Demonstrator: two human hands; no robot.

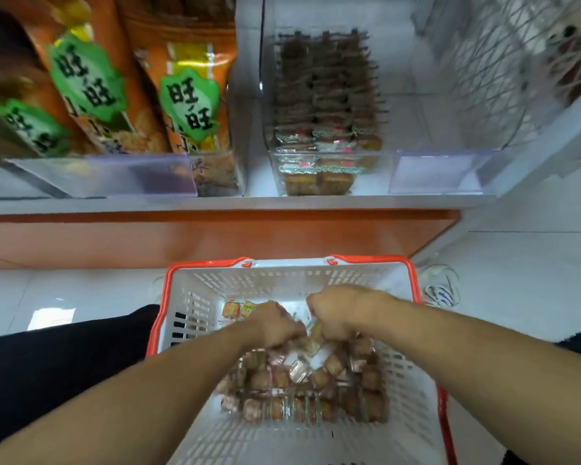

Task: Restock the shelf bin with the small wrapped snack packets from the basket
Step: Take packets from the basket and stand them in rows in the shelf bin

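Observation:
A white basket [195, 297] with a red rim sits on the floor below the shelf. Several small brown wrapped snack packets [302, 387] lie piled on its bottom. Both my hands are down inside it. My left hand [275, 325] has its fingers curled into the pile and grips packets. Close beside it, my right hand [336, 315] is curled the same way on packets. Up on the shelf stands the clear bin [275, 169], with rows of the same packets [326, 105] inside it.
Tall orange snack bags [188, 105] stand on the shelf left of the bin. A clear empty-looking bin [443, 172] sits to its right. An orange shelf edge [215, 236] runs above the basket. White tiled floor lies around it, and a dark trouser leg [64, 357] at left.

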